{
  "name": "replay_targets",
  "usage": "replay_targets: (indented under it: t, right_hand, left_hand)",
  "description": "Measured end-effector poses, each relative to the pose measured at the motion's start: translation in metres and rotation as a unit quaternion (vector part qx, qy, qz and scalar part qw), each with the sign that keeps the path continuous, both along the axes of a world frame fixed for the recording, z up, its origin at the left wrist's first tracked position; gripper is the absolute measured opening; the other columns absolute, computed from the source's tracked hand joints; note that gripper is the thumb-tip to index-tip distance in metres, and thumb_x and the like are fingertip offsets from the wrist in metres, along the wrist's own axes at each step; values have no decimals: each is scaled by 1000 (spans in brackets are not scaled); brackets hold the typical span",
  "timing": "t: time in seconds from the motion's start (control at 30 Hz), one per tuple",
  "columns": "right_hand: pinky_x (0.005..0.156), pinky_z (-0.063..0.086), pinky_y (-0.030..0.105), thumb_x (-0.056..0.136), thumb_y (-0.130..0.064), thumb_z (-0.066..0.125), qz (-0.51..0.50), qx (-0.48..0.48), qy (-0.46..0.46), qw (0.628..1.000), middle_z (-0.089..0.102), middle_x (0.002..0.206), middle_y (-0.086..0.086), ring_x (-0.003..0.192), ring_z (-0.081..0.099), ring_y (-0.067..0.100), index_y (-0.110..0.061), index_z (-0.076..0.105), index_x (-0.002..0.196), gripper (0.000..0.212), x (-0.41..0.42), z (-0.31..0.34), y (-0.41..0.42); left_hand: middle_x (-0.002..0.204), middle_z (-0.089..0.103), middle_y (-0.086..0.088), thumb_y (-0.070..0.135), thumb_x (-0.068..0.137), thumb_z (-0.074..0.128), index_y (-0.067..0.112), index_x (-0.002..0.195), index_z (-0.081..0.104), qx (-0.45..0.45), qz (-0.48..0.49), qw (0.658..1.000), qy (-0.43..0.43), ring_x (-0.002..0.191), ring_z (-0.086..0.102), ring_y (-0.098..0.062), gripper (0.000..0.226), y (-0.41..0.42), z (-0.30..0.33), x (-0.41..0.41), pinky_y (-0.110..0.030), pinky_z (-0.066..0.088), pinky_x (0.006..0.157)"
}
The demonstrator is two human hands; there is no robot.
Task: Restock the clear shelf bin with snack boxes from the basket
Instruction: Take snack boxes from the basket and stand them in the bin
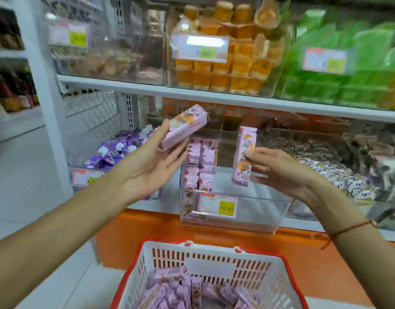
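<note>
Two bare hands are raised before a shop shelf. The left hand (147, 162) holds a long pink snack box (184, 127) with cartoon print, tilted, its grip closed around the lower end. The right hand (279, 169) pinches a second pink box (244, 156) upright. Between and just beyond both grips sits the clear shelf bin (258, 210), a few matching boxes stacked at its left side. Below the hands, a white basket (214, 262) with red rim holds more boxes. An orange ledge (147, 228) runs under the shelf.
</note>
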State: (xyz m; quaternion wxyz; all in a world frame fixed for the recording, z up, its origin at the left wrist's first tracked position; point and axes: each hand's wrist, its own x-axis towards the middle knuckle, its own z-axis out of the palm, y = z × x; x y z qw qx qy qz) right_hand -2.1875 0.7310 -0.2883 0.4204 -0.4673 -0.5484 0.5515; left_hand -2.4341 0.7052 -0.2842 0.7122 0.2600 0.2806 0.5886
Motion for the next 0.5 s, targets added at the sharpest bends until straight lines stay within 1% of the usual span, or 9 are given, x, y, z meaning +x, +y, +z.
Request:
replay_targets:
  t: [0.07,0.13,0.2,0.23,0.27,0.33,0.37,0.43,0.5]
  right_hand:
    - [61,54,21,90,-18,62,-33,-30,-21,999,69,85,-2,72,64,8,-17,66,92,5,-4,-3,27]
    - [60,52,21,90,-14,62,-59,-47,-21,997,66,84,4,63,63,8,-12,63,96,7,-8,-8,55]
    - [45,47,16,87,-7,64,-77,-52,-31,995,64,72,6,43,58,2,-7,61,90,5,-12,-15,82]
    - [40,44,13,85,-4,67,-88,-46,-69,993,64,69,6,38,55,0,-6,61,88,7,-14,-21,98]
    - [40,44,13,83,-3,69,-99,-39,-114,988,66,74,10,39,56,1,-5,63,89,9,-17,-28,112]
    - [51,52,17,80,-3,72,-121,-18,-194,973,68,96,21,55,61,11,0,66,94,16,-23,-43,140]
    - [57,53,20,79,-3,73,-129,-9,-223,966,67,102,23,61,60,15,5,66,100,23,-26,-50,153]
    - [73,56,26,78,-7,76,-128,-11,-270,954,65,105,21,75,64,23,9,62,111,39,-33,-62,174]
    - [91,53,37,76,-12,78,-123,-27,-303,944,65,113,19,100,64,30,6,59,115,47,-39,-72,186]
  left_hand:
    - [75,63,4,46,71,63,22,98,63,-23,7,999,37,73,57,-3,36,9,-10,-3,-17,53,60]
    - [70,51,6,50,76,60,23,95,62,-43,34,997,63,65,48,-2,33,18,-21,-2,-13,48,49]
    - [73,52,8,47,82,58,24,97,62,-48,54,996,58,64,49,0,28,26,-29,-1,-11,49,51]
    - [76,56,8,44,83,59,24,98,62,-48,63,996,49,66,52,1,25,30,-33,-1,-10,51,55]
    - [80,60,8,42,84,59,24,98,63,-49,71,995,40,70,56,2,23,34,-37,-3,-10,52,60]
    - [90,66,8,39,82,61,24,102,64,-52,81,995,25,79,61,2,25,41,-44,-6,-13,53,71]
    - [94,68,8,38,81,62,24,107,63,-55,82,995,22,81,63,2,29,44,-48,-7,-15,53,74]
    - [96,71,7,34,77,66,21,114,62,-57,84,995,23,81,68,1,39,47,-55,-9,-17,55,76]
    - [96,73,4,30,71,70,18,117,63,-50,76,995,35,83,69,-2,48,50,-61,-9,-19,56,79]
